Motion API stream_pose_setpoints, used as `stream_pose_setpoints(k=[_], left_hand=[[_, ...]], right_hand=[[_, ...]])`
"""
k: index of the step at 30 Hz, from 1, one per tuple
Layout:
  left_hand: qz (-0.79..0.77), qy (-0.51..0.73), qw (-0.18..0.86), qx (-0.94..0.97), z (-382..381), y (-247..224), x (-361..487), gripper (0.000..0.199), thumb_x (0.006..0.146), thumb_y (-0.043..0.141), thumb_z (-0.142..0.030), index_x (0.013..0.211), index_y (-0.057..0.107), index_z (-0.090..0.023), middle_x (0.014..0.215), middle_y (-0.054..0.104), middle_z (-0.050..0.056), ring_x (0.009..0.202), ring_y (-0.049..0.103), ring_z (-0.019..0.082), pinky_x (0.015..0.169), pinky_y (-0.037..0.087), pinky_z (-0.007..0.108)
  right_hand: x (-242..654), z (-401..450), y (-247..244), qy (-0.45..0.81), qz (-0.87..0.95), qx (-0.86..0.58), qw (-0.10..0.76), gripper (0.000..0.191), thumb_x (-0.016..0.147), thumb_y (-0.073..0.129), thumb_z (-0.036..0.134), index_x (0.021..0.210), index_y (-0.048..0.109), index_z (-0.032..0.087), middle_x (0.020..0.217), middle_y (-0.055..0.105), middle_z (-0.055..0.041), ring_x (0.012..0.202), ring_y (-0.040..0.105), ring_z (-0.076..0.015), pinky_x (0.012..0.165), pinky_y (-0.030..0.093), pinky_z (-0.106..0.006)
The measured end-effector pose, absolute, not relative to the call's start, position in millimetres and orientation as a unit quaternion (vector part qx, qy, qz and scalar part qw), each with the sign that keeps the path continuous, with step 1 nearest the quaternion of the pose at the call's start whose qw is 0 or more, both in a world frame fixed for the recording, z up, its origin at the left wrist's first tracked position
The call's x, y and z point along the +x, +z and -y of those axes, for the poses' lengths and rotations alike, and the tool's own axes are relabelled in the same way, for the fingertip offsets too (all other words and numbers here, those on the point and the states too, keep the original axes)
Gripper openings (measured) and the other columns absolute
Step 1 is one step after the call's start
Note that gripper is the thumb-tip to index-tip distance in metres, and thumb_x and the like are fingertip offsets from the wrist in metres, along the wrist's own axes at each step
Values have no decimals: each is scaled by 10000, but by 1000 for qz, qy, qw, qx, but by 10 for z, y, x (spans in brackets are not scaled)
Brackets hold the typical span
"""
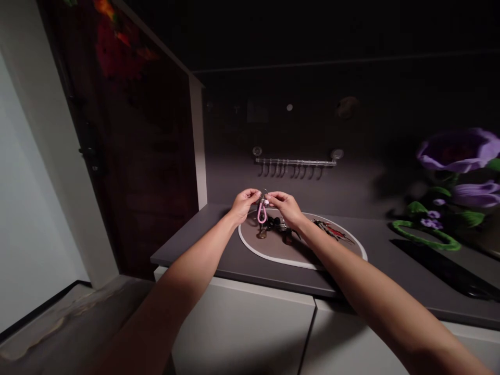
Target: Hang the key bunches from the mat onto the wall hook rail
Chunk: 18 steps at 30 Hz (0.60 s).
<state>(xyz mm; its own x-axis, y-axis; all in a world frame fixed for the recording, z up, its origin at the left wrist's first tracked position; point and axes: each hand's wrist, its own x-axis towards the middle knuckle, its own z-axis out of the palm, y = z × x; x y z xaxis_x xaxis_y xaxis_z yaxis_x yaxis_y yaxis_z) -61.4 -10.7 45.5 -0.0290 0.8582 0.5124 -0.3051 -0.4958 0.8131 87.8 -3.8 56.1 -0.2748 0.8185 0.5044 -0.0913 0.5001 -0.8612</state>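
Note:
My left hand (244, 204) and my right hand (287, 206) are raised close together over an oval mat (297, 254), fingertips pinched on a keychain (262, 213). The keychain has a pink loop strap hanging down between the hands and a thin metal ring at its top. A small pale piece shows at my right fingertips; its kind is too small to tell. Below the hands, dark and metallic small items (279, 224) lie in a cluster on the mat, partly covered by my right wrist. A round brownish piece (261, 235) lies under the strap.
A clear rail with several hooks (297, 162) is fixed to the wall behind. Thin red and dark items (332, 229) lie at the mat's right. Purple flowers (459, 151) and a long black object (445, 268) are on the counter (187, 245) at right. A dark door (144, 156) stands left.

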Motion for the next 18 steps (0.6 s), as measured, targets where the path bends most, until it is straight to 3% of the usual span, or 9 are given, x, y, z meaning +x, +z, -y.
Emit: stream_pose_setpoints(k=[5,11,18], left_hand=[[-241,704,428,513,92,497,-655,305,587,708,-358,753,559,-150,705,576,-20,645,521,73,656,421,224],[-231,721,437,485,39,517,-701,358,566,724,-373,803,581,-146,768,607,7,654,530,76,606,407,203],[-310,746,402,431,-37,460,-751,345,594,698,-389,801,612,-126,701,583,7,561,489,53,493,339,173]], right_hand=[[777,27,733,411,696,-247,534,324,591,688,417,757,631,145,726,616,-7,671,529,-94,728,416,-252],[680,-26,837,452,688,-234,518,332,577,696,414,740,593,144,678,573,13,614,506,-77,642,425,-228],[548,-133,979,507,603,-236,569,233,609,683,311,704,540,153,608,567,25,543,522,-80,560,449,-230]])
